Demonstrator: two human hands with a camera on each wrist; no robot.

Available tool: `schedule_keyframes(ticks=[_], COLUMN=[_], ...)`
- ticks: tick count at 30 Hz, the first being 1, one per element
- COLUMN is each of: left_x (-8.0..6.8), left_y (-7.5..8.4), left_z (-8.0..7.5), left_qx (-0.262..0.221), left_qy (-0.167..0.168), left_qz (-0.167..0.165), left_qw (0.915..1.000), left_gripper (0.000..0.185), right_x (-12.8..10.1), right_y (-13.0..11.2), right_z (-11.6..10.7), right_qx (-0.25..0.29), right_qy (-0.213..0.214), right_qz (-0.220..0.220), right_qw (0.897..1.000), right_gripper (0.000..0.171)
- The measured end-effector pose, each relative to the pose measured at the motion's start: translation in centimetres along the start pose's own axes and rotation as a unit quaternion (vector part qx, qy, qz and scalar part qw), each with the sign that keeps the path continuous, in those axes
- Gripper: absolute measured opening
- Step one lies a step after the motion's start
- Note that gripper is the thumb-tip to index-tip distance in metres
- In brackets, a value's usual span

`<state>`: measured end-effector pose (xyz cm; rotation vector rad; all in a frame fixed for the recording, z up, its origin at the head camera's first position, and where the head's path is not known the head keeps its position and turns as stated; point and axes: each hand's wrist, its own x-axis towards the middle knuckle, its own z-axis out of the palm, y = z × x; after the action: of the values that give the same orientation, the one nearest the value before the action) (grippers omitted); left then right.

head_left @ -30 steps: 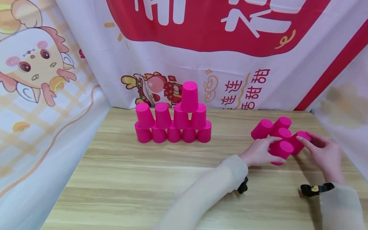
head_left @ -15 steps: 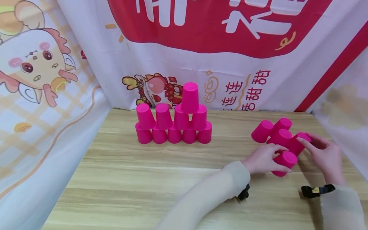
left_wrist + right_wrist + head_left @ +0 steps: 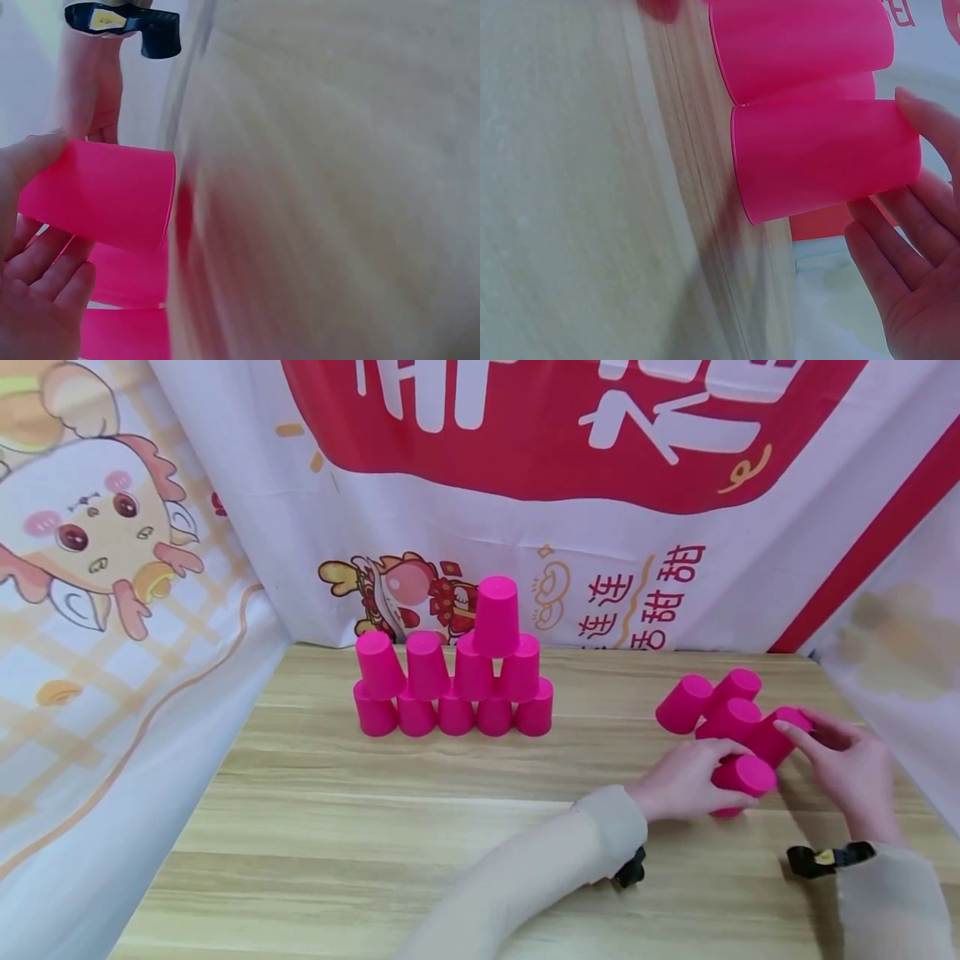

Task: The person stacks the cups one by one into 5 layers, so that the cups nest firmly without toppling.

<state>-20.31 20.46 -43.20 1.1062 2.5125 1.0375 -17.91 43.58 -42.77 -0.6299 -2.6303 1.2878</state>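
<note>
Right hand around pink cup

Lane over tabletop between cup pyramid and cup cluster; left sleeve crosses near end. Left hand gripping near cup blocks cluster front; right hand, rightmost cup, its right. Cloth wall behind.

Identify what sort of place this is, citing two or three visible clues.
Probably a makeshift tabletop booth: a light wood-grain table, white-and-red printed cloth-like hangings behind and beside it, and pink, plastic-looking tapered cups stacked in tiers.
</note>
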Motion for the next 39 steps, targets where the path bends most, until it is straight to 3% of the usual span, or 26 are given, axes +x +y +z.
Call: schedule_keyframes(ticks=[16,27,34,39], left_x=[-2.0,-5.6,-8.3,-10.3], left_y=[0.2,-0.2,-0.5,-2.1], left_z=[-5.9,-9.9,-12.5,-13.9], left_qx=[-0.007,-0.099,-0.125,-0.117], left_qy=[0.048,0.102,0.139,0.183], left_qz=[0.045,0.059,0.073,0.083], left_qw=[0.9978,0.9881,0.9797,0.9725], left_gripper=[0.065,0.061,0.056,0.054], right_x=[0.6,0.5,0.5,0.5], right_y=[0.1,0.0,0.0,0.1], right_z=[0.2,-0.1,-0.1,-0.1], right_qx=[-0.049,-0.029,-0.041,-0.060], right_qy=[0.024,0.012,0.006,0.011], right_qz=[-0.008,-0.018,-0.017,-0.024], right_qw=[0.998,0.999,0.999,0.998], right_gripper=[0.075,0.070,0.073,0.074])
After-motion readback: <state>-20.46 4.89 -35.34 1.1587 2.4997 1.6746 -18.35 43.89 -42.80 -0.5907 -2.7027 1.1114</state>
